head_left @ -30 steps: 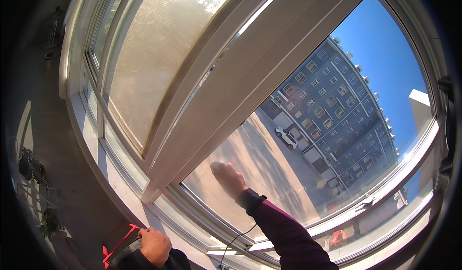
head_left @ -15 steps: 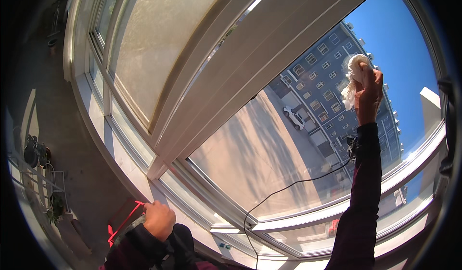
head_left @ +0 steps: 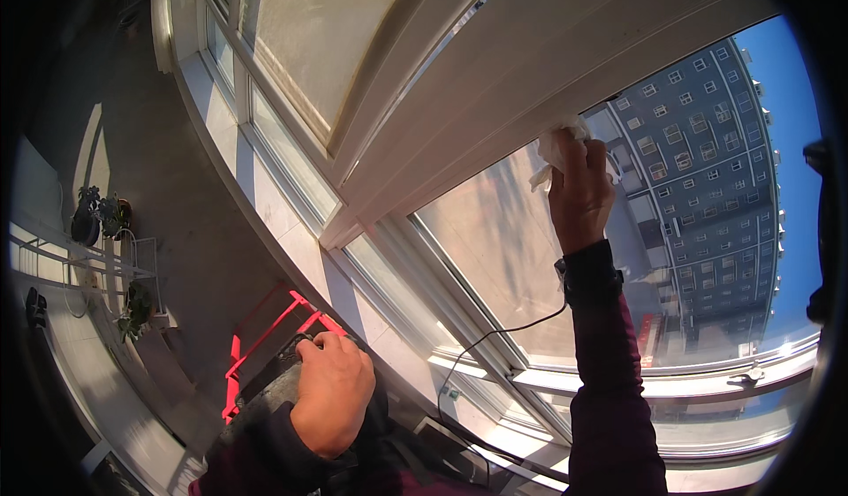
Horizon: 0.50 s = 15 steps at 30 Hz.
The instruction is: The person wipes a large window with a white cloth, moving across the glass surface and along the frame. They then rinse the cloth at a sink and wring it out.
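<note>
My right hand (head_left: 581, 194) is raised and closed round a crumpled white cloth (head_left: 556, 147). It presses the cloth at the upper left of a large window pane (head_left: 495, 231), close beside the wide pale window frame (head_left: 477, 143). Low in the view, my left hand (head_left: 336, 390) is closed with its fingers curled at a red frame (head_left: 265, 337), whose bar runs in behind the knuckles. A dark grey surface (head_left: 278, 377) lies beside those fingers. The palm side of the left hand is hidden.
A black cable (head_left: 490, 333) hangs from near my right wrist past the glass. A white sill (head_left: 291, 275) runs along the windows. Potted plants (head_left: 110, 213) on a white stand are far below left. A window handle (head_left: 746, 378) sits at the lower right.
My right hand has carried the cloth leftward across the pane to its frame side. The view has shifted, and more of the red frame shows. My left hand stays closed beside it.
</note>
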Each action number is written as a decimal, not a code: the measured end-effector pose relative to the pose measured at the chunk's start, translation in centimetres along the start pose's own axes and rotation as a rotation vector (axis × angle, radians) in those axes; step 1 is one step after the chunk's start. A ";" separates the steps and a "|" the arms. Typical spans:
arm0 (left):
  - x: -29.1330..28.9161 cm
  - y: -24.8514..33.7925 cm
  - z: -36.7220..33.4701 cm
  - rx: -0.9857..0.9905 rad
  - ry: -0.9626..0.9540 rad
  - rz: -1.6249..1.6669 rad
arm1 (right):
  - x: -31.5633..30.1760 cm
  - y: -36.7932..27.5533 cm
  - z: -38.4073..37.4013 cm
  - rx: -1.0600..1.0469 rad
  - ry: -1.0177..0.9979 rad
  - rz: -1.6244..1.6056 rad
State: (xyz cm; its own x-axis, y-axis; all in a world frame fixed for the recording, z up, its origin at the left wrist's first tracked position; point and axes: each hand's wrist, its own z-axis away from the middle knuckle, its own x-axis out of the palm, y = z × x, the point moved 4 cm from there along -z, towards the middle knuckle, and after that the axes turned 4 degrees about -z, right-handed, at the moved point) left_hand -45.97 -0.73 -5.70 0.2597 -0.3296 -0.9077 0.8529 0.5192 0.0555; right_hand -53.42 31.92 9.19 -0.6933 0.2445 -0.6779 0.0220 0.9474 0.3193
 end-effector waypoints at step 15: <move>-0.2 -0.3 -0.7 -0.032 0.044 -0.011 | 25.4 -11.4 24.0 0.129 -0.673 -0.221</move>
State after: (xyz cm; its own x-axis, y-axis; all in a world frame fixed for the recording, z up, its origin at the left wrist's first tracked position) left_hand -46.58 -0.30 -5.83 0.2299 -0.3011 -0.9255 0.8405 0.5408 0.0329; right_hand -54.01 32.25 -27.57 -0.0977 0.0786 -0.9921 0.0462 0.9962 0.0744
